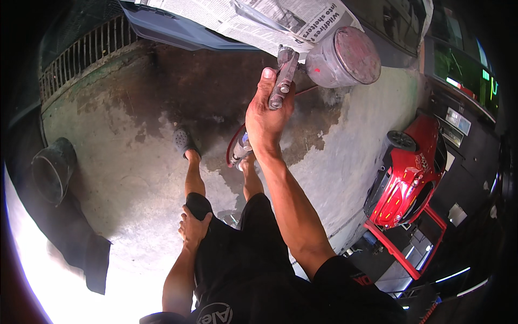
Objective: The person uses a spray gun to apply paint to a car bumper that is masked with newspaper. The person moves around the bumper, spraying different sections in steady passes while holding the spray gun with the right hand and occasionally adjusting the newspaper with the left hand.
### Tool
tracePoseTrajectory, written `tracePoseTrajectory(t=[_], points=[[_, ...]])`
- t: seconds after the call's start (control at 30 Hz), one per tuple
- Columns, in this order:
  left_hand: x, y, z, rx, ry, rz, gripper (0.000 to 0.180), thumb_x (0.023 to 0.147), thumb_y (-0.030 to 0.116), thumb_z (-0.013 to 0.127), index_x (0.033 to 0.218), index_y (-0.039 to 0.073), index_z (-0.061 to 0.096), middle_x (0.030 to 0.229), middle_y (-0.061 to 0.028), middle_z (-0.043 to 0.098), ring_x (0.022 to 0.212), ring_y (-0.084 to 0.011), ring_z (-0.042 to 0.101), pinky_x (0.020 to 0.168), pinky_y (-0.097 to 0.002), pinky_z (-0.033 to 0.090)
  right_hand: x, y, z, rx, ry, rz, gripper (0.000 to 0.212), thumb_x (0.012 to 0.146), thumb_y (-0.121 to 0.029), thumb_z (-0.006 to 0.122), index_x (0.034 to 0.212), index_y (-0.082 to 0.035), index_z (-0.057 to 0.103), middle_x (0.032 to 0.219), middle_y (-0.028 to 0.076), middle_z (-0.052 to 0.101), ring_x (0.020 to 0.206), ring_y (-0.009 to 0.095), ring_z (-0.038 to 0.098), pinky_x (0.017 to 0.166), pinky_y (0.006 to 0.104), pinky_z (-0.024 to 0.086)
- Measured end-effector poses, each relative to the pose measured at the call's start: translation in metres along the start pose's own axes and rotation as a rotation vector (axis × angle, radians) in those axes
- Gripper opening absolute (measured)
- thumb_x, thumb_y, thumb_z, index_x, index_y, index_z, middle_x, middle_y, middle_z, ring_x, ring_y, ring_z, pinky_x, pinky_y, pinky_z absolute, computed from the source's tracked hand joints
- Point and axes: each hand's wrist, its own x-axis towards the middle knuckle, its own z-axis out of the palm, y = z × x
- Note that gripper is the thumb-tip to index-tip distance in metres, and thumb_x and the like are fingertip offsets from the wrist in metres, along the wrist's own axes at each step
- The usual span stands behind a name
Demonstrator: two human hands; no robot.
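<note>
My right hand is closed around a paint spray gun, thumb up along its side, held out at arm's length. A round, paint-stained cup with a dull pink lid sits to the right of the gun body. Newspaper masking covers a dark car panel just beyond the gun. Below my right wrist shows a red hose with a metal fitting; how it joins the gun is hidden. My left hand rests on my left knee with fingers apart, holding nothing.
A dark bumper borders the masked panel. A bucket lies at the left, near a metal floor grating. The concrete floor has a dark stained patch. A red car stands at the right beside a red frame.
</note>
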Motion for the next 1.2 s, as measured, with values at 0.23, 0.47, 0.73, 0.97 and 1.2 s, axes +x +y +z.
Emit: tracePoseTrajectory(t=[0.23, 0.47, 0.73, 0.97, 1.2], points=[[0.025, 0.007, 0.005, -0.218, 0.33, 0.177, 0.085, 0.096, 0.052, 0.077, 0.156, -0.002, 0.048, 0.147, -0.0275, 0.062, 0.136, -0.046, 0.061, 0.115, -0.0563, 0.047, -0.01, 0.013, 0.002, 0.108, 0.012, -0.104, 0.048, 0.113, -0.037, 0.068, 0.132, 0.007, 0.061, 0.108, 0.01, 0.069, 0.09, 0.016, 0.06, 0.081, 0.0351, 0.052], [0.077, 0.148, -0.061, -0.913, 0.396, 0.545, 0.057, 0.106, 0.038, 0.074, 0.148, 0.002, 0.062, 0.125, -0.024, 0.074, 0.116, -0.0387, 0.073, 0.099, -0.0474, 0.057, -0.029, 0.037, -0.048, 0.013, -0.065, 0.031, 0.046, 0.114, -0.043, 0.065, 0.141, -0.005, 0.059, 0.112, 0.002, 0.07, 0.063, 0.003, 0.044, 0.05, 0.0249, 0.034], [0.051, 0.101, 0.02, -0.405, 0.567, 0.434, 0.061, 0.102, 0.036, 0.076, 0.149, -0.001, 0.062, 0.143, -0.0262, 0.068, 0.138, -0.0425, 0.062, 0.117, -0.0506, 0.047, -0.026, 0.064, -0.048, -0.041, -0.116, -0.069, 0.05, 0.112, -0.045, 0.069, 0.141, -0.005, 0.058, 0.11, 0.001, 0.068, 0.061, 0.002, 0.042, 0.049, 0.0229, 0.03], [0.051, 0.03, 0.104, -0.314, 0.331, 0.114, 0.074, 0.096, 0.033, 0.081, 0.157, 0.004, 0.053, 0.161, -0.0186, 0.054, 0.147, -0.0443, 0.048, 0.114, -0.0572, 0.049, 0.0, 0.066, -0.014, -0.076, -0.116, -0.264, 0.057, 0.114, -0.033, 0.066, 0.144, 0.014, 0.053, 0.131, 0.026, 0.065, 0.118, 0.029, 0.066, 0.103, 0.0401, 0.053], [0.056, 0.049, 0.112, -0.256, 0.329, 0.008, 0.067, 0.096, 0.039, 0.079, 0.149, 0.002, 0.061, 0.158, -0.0137, 0.058, 0.139, -0.042, 0.053, 0.106, -0.0572, 0.055, 0.007, 0.054, 0.012, -0.072, -0.04, -0.321, 0.064, 0.115, -0.039, 0.064, 0.143, 0.017, 0.049, 0.122, 0.027, 0.064, 0.108, 0.031, 0.065, 0.098, 0.0435, 0.052]])
